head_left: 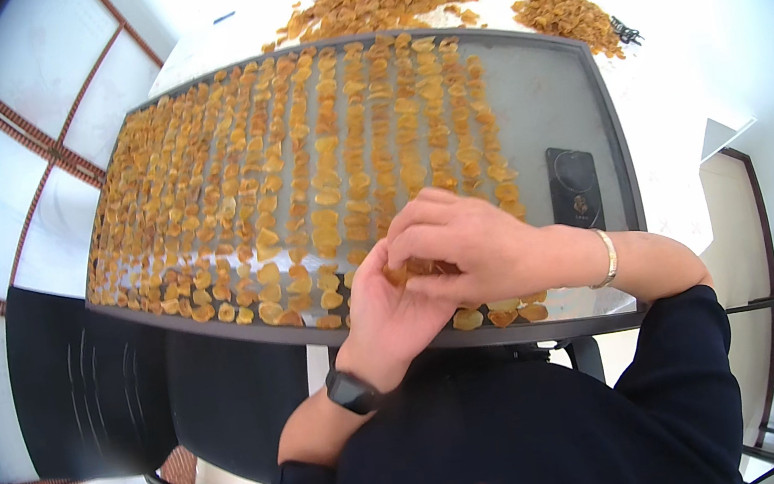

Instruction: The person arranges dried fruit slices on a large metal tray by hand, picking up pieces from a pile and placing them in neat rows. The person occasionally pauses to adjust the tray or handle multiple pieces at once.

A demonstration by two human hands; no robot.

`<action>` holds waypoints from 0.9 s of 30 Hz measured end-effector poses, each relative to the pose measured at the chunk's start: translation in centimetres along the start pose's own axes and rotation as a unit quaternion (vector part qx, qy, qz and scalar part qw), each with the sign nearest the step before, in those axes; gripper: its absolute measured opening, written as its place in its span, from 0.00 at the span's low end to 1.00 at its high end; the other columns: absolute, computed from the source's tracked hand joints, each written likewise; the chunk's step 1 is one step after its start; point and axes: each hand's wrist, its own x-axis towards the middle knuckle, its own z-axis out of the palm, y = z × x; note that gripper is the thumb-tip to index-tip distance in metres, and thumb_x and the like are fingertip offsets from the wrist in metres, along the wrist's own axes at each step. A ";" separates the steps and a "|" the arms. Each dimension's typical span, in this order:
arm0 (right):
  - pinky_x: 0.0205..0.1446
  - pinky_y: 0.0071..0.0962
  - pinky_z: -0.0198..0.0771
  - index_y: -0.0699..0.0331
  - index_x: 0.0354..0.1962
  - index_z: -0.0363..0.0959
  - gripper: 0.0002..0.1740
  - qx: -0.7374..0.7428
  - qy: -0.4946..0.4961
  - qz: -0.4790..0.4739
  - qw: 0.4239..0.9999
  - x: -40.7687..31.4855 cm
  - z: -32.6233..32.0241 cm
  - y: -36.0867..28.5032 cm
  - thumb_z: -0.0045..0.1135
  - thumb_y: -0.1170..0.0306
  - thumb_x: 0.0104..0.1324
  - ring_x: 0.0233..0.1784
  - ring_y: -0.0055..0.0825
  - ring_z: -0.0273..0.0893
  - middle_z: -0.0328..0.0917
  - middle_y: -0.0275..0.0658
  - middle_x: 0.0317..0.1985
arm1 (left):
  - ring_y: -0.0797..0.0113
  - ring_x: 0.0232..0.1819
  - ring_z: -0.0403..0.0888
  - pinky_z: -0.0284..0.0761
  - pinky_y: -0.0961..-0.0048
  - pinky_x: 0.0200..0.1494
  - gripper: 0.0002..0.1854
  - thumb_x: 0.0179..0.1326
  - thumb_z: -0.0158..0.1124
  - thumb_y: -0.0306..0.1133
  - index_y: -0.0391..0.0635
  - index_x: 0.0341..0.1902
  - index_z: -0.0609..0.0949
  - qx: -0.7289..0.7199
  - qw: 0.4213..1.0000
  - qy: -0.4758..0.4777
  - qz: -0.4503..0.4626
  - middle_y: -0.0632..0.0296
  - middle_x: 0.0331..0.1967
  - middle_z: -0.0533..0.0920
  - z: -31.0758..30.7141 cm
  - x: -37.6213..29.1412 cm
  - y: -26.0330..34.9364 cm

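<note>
My left hand (394, 309), palm up and wearing a black watch (352, 390), cups a small bunch of thin amber-coloured slices (429, 267). Over it, my right hand (474, 243) curls its fingers around the same bunch; the fingertips are partly hidden. Both hands are above the near edge of a dark-rimmed table (536, 81). Long rows of similar amber-coloured slices (320, 157), many overlapping, run from its far edge towards me. A few slices (504, 317) lie beside the near rim, just below my right hand.
Beyond the table, a large heap of slices (380, 6) and a smaller heap (568, 19) rest on a white surface, with a black clip-like object (627, 30) nearby. A flat black panel (574, 188) sits at the table's right. Black chairs (236, 395) stand at the left.
</note>
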 end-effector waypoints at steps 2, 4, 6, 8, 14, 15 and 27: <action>0.50 0.37 0.72 0.59 0.40 0.76 0.12 -0.010 0.002 0.007 1.000 -0.5 -0.4 0.0 0.65 0.70 0.57 0.50 0.40 0.72 0.75 0.38 0.42 | 0.57 0.60 0.76 0.74 0.55 0.62 0.21 0.77 0.36 0.40 0.41 0.59 0.73 -0.028 0.999 -0.027 -0.008 0.53 0.56 0.78 -0.4 0.7 -0.4; 0.53 0.35 0.71 0.59 0.42 0.77 0.14 -0.016 0.004 0.017 1.000 -0.8 -1.0 -0.2 0.66 0.70 0.57 0.50 0.38 0.72 0.77 0.37 0.44 | 0.56 0.61 0.76 0.74 0.54 0.62 0.21 0.77 0.36 0.40 0.41 0.59 0.73 -0.026 0.999 -0.018 -0.008 0.52 0.56 0.77 -0.4 1.3 -0.8; 0.54 0.36 0.70 0.59 0.44 0.77 0.15 -0.010 0.016 -0.002 1.000 -1.1 -1.2 0.1 0.66 0.70 0.57 0.49 0.38 0.71 0.77 0.37 0.44 | 0.54 0.61 0.76 0.74 0.53 0.62 0.21 0.77 0.36 0.39 0.41 0.60 0.73 -0.026 0.999 -0.018 -0.015 0.51 0.57 0.77 -0.1 1.4 -0.9; 0.56 0.35 0.69 0.60 0.46 0.78 0.17 0.005 0.019 -0.010 1.000 -1.3 -1.5 0.3 0.67 0.71 0.58 0.50 0.38 0.71 0.77 0.37 0.45 | 0.55 0.60 0.76 0.73 0.55 0.62 0.21 0.76 0.36 0.40 0.41 0.59 0.73 -0.016 1.000 -0.015 -0.006 0.53 0.56 0.77 -0.2 1.7 -1.0; 0.60 0.34 0.67 0.63 0.52 0.77 0.17 0.067 -0.004 0.013 0.998 -1.7 -2.8 0.7 0.60 0.74 0.65 0.54 0.36 0.72 0.79 0.37 0.49 | 0.56 0.62 0.75 0.72 0.57 0.65 0.22 0.74 0.38 0.38 0.41 0.62 0.73 -0.061 0.998 -0.027 -0.019 0.52 0.57 0.77 0.5 2.3 -0.8; 0.60 0.34 0.67 0.64 0.53 0.77 0.17 0.073 -0.002 0.012 0.997 -1.7 -2.9 0.9 0.58 0.75 0.67 0.54 0.36 0.72 0.79 0.38 0.50 | 0.57 0.62 0.75 0.72 0.57 0.65 0.22 0.74 0.39 0.38 0.41 0.63 0.73 -0.071 0.996 -0.040 -0.023 0.52 0.58 0.77 0.5 2.4 -0.7; 0.50 0.38 0.70 0.54 0.54 0.75 0.22 0.014 0.076 -0.195 0.978 -4.4 -6.2 -7.6 0.57 0.79 0.63 0.42 0.36 0.74 0.81 0.41 0.42 | 0.49 0.76 0.58 0.55 0.48 0.76 0.24 0.71 0.43 0.33 0.45 0.70 0.70 -0.058 0.997 -0.008 0.057 0.49 0.72 0.66 1.7 1.9 -0.5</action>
